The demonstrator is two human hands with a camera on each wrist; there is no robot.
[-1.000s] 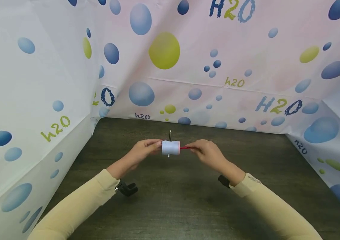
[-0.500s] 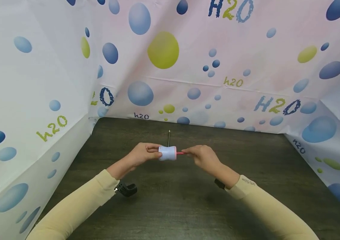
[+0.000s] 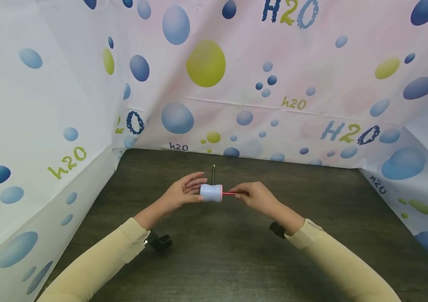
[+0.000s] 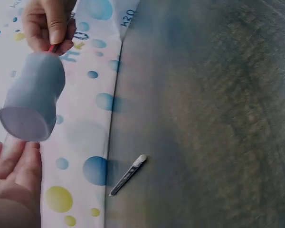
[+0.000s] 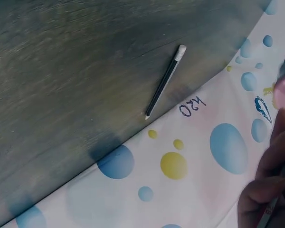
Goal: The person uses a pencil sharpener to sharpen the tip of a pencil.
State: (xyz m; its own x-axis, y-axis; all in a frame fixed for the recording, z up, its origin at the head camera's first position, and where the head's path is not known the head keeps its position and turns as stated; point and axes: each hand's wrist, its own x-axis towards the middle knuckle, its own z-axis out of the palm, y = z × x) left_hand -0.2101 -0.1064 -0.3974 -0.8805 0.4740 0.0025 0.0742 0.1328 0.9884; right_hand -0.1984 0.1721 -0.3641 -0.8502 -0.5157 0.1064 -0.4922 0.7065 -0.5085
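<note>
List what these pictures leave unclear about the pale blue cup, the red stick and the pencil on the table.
- Pale blue cup: its pink end is cut off by the right wrist view's edge and blurred.
- Red stick: how far it goes into the cup is hidden by the cup wall; its far end is covered by the right hand.
- Left hand: whether the fingers touch the cup is unclear in both views.
- Pencil: any markings are too small.
</note>
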